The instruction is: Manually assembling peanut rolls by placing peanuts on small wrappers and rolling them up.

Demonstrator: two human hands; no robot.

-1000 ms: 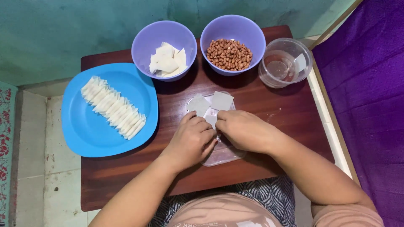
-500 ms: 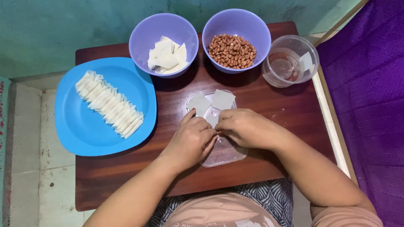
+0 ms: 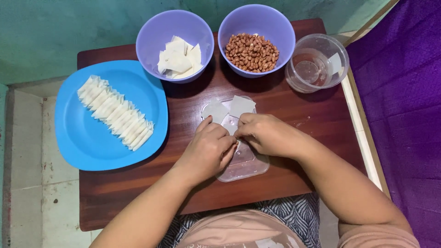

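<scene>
Head view: a small brown wooden table [image 3: 285, 103] is seen from above. At 9 o'clock a blue plate [image 3: 82, 147] is placed, and a row of folded white wrappers [image 3: 115, 113] is laid across it. At 11 o'clock a purple bowl [image 3: 154, 34] is filled with loose white wrapper pieces [image 3: 179, 57]. In the middle a clear plastic lid [image 3: 243, 167] is set flat on the table, and two square wrappers [image 3: 229, 108] are spread on its far end. The left hand [image 3: 206, 149] and the right hand [image 3: 268, 135] are brought together over this lid, fingertips touching, and a small white wrapper [image 3: 231, 126] is pinched between them. At 12 o'clock a second purple bowl [image 3: 275, 27] with peanuts [image 3: 251, 52] is seen. At 1 o'clock a clear round container [image 3: 333, 48] is placed, holding a little water.
</scene>
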